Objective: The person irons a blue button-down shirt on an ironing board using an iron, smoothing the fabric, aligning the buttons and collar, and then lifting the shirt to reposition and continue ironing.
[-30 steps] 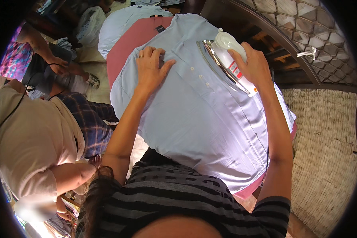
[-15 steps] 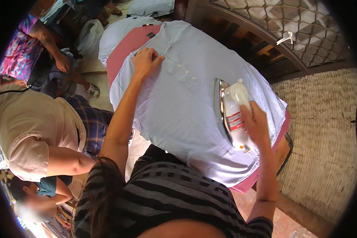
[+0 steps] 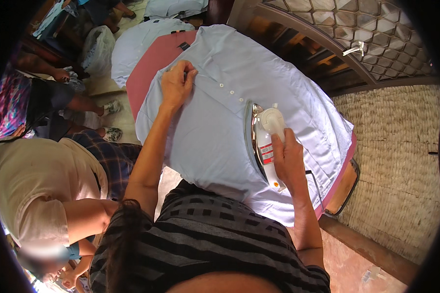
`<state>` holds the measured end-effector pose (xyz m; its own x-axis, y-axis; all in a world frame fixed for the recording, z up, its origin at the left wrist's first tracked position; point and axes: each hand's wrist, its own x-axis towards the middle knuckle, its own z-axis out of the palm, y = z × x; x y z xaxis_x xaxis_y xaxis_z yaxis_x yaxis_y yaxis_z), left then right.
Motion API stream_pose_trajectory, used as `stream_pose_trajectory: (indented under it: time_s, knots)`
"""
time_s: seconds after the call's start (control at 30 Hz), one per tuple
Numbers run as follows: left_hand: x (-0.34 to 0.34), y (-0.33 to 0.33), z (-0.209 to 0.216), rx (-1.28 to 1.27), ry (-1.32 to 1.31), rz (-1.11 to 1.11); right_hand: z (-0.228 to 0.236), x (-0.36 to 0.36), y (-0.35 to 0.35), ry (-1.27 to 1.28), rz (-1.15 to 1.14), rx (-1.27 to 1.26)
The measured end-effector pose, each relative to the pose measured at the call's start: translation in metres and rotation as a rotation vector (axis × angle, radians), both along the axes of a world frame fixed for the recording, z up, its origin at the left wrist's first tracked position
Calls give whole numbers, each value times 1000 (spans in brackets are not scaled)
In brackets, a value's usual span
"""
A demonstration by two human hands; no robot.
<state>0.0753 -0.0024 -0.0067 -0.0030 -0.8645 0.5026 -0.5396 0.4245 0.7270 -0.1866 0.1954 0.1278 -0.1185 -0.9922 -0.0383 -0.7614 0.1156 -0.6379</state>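
A pale blue button-up shirt (image 3: 220, 132) lies spread over a pink ironing board (image 3: 151, 63). My left hand (image 3: 177, 84) presses flat on the shirt near its collar, just left of the row of white buttons. My right hand (image 3: 287, 158) grips the handle of a white and silver clothes iron (image 3: 263, 139), which rests on the shirt right of the button row, its tip pointing away from me. A dark cord (image 3: 314, 181) runs from the iron's near end over the shirt.
A person in a beige top (image 3: 34, 180) and others sit on the floor at the left. A white bag (image 3: 99, 49) and folded pale garments (image 3: 137, 36) lie beyond the board. A woven mat (image 3: 401, 161) and a lattice door (image 3: 376, 34) are at the right.
My right hand has drawn the iron from the far right of the shirt back toward me and toward the shirt's middle. My left hand has stayed pressed near the collar.
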Motion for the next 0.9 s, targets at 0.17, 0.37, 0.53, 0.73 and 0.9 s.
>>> stream_pose_trajectory:
  time_s: [0.17,0.37,0.53,0.73,0.9]
  knots:
    - [8,-4,-8,-27,-42,2,-5,10,6,26,34,54]
    - [4,-1,2,54,34,13,1,16,7,-67,-23,60]
    - [3,-5,-1,-15,-6,-19,8,15,-2,-6,73,92]
    - [-4,4,17,-159,-290,47,9,3,16,-36,134,123]
    - [-47,49,15,-148,-252,-445,19,-22,33,-90,-35,243]
